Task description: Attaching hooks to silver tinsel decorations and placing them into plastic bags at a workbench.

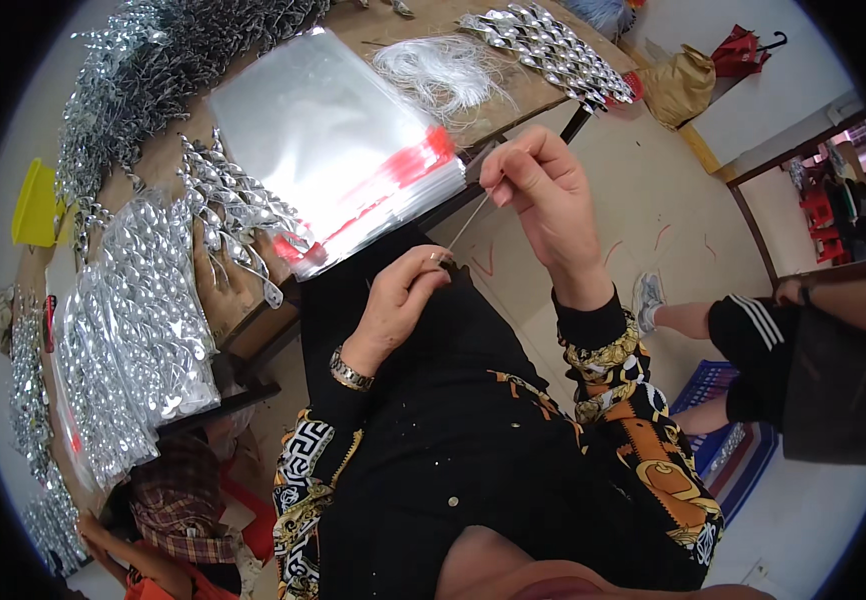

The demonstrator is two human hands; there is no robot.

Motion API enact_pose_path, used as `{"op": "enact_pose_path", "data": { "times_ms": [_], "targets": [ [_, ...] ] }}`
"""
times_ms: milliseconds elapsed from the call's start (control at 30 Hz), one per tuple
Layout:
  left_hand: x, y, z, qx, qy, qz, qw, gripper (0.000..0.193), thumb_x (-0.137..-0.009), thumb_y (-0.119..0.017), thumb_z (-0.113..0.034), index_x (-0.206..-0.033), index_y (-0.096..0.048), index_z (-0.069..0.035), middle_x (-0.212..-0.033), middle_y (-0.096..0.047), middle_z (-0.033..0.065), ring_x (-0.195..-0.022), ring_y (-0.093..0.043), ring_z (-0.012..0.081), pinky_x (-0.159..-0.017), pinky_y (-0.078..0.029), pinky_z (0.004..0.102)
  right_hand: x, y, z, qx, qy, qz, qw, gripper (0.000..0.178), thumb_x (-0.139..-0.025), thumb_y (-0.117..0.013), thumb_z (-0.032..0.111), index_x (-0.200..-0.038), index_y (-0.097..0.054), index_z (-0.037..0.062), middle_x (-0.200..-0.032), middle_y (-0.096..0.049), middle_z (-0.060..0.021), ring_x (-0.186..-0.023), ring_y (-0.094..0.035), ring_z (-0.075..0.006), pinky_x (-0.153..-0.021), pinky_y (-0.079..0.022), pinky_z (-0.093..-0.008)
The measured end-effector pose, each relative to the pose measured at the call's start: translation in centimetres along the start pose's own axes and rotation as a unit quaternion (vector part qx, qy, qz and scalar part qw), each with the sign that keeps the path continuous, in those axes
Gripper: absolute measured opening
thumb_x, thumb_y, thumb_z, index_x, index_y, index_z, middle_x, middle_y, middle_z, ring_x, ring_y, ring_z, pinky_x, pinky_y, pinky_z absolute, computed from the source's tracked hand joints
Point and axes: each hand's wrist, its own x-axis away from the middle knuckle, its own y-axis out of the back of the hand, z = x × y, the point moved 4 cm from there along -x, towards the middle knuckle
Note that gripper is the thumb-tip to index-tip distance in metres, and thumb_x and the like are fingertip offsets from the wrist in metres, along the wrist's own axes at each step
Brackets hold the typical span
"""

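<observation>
A thin pale strand (469,222) is drawn taut and slanting between my two hands, out past the table's edge. Its lower end is pinched by my left hand (398,302), which is closed in front of my black clothing. Higher up and to the right, my right hand (551,195) grips the upper end between thumb and fingers. My fingers hide both ends. Just beyond, a stack of clear plastic bags (318,125) with red edging lies on the table. Past it is a loose hank of white string (443,75).
Silver twisted ornaments lie at the far right (553,55) and beside the bags (233,195). Bagged silver twists (143,310) cover the table's left. Silver tinsel (138,90) is heaped behind. A yellow container (35,205) stands far left. People are at lower left and right.
</observation>
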Motion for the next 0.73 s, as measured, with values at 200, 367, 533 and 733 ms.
{"op": "enact_pose_path", "data": {
  "times_ms": [200, 367, 533, 733],
  "targets": [
    [-2.1, 1.7, -5.0, 0.124, -0.003, -0.106, 0.987, 0.012, -0.095, -0.047, -0.004, -0.096, -0.057, 0.003, -0.092, -0.059, 0.0070, -0.078, -0.054, 0.0108, -0.073, -0.046, 0.0232, 1.0, 2.3, -1.4, 0.039, -0.041, -0.015, 0.998, 0.009, -0.097, -0.050, 0.011, -0.096, -0.055, 0.0041, -0.093, -0.066, -0.0097, -0.074, -0.056, -0.0084, -0.071, -0.047, -0.0220],
    [-3.7, 2.6, -7.8, 0.248, -0.034, -0.175, 0.952, 0.017, -0.099, -0.048, -0.011, -0.104, -0.054, 0.003, -0.088, -0.060, 0.0072, -0.078, -0.059, 0.0119, -0.073, -0.048, 0.0242, 2.5, 1.6, -3.6, 0.127, -0.103, 0.024, 0.986, 0.015, -0.093, -0.053, 0.006, -0.107, -0.058, 0.0012, -0.100, -0.065, -0.0069, -0.088, -0.061, -0.0096, -0.077, -0.048, -0.0234],
    [-5.2, 2.8, -8.3, 0.297, -0.066, -0.183, 0.935, 0.020, -0.099, -0.048, -0.014, -0.109, -0.053, 0.002, -0.086, -0.062, 0.0066, -0.077, -0.061, 0.0127, -0.074, -0.050, 0.0250, 4.5, -0.7, -4.9, 0.165, -0.143, 0.099, 0.971, 0.025, -0.088, -0.059, 0.002, -0.112, -0.059, -0.0005, -0.099, -0.065, -0.0071, -0.089, -0.061, -0.0118, -0.076, -0.048, -0.0247],
    [-6.4, 2.8, -7.2, 0.402, -0.051, -0.199, 0.892, 0.022, -0.099, -0.049, -0.018, -0.111, -0.054, -0.001, -0.087, -0.063, 0.0061, -0.078, -0.062, 0.0140, -0.079, -0.052, 0.0306, 4.7, 0.1, -5.0, 0.296, -0.103, 0.115, 0.943, 0.017, -0.085, -0.063, 0.007, -0.101, -0.064, -0.0003, -0.093, -0.064, -0.0080, -0.083, -0.063, -0.0136, -0.071, -0.048, -0.0252]
  ]
}}
